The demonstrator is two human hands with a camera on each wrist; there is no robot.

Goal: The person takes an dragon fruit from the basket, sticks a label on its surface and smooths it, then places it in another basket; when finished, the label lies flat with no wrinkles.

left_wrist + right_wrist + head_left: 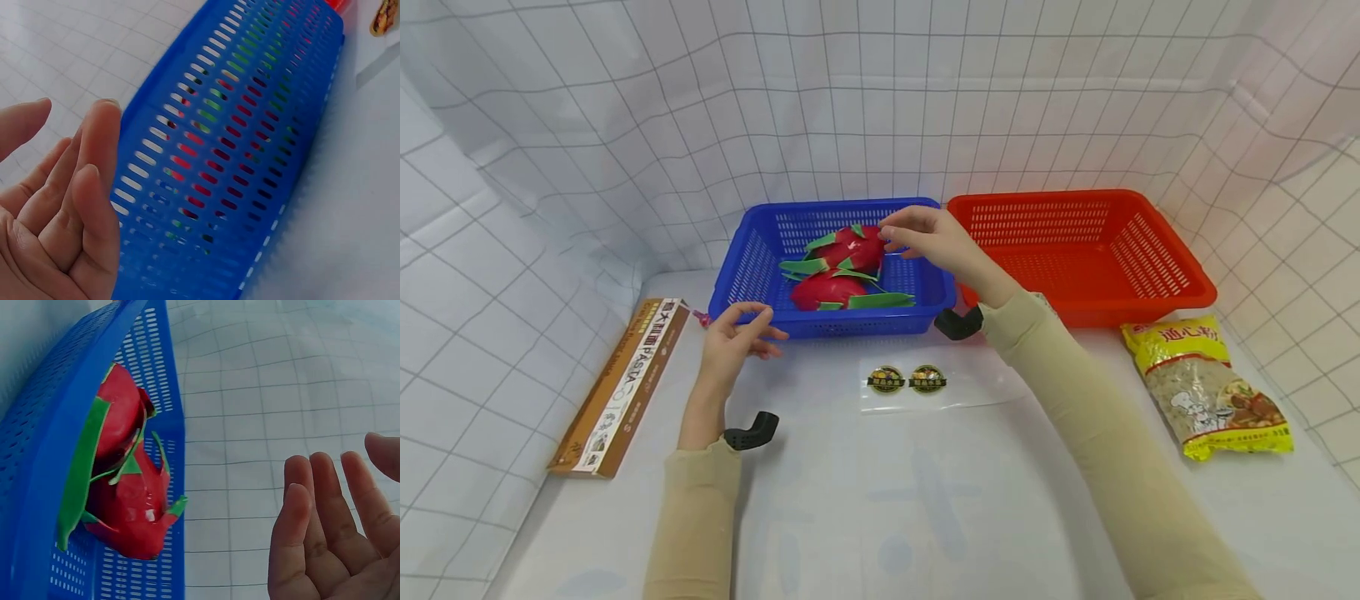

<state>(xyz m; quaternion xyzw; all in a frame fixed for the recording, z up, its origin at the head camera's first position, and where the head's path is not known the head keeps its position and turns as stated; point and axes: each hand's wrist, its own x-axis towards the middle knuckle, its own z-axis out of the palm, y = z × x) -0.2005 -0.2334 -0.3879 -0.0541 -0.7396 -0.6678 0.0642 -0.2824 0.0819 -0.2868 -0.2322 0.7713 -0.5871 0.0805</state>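
Observation:
Two dragon fruits, one toward the back (854,247) and one in front (827,290), lie in the blue basket (880,323). They are red with green leaf-like scales. My right hand (936,242) hovers over the basket's right side, fingers loosely bent and holding nothing; the right wrist view shows it apart from the fruit (131,512). At the basket's front left corner is my left hand (733,342), relaxed and with nothing in it. In the left wrist view its fingers stand beside the slotted basket wall (212,144); I cannot tell whether they touch it.
A red basket (1172,287) stands right of the blue one. On the right lies a yellow bag of pasta (1213,387), on the left a long brown pasta box (621,387). A clear bag with two round labels (906,381) lies in front. Gridded white cloth rises behind.

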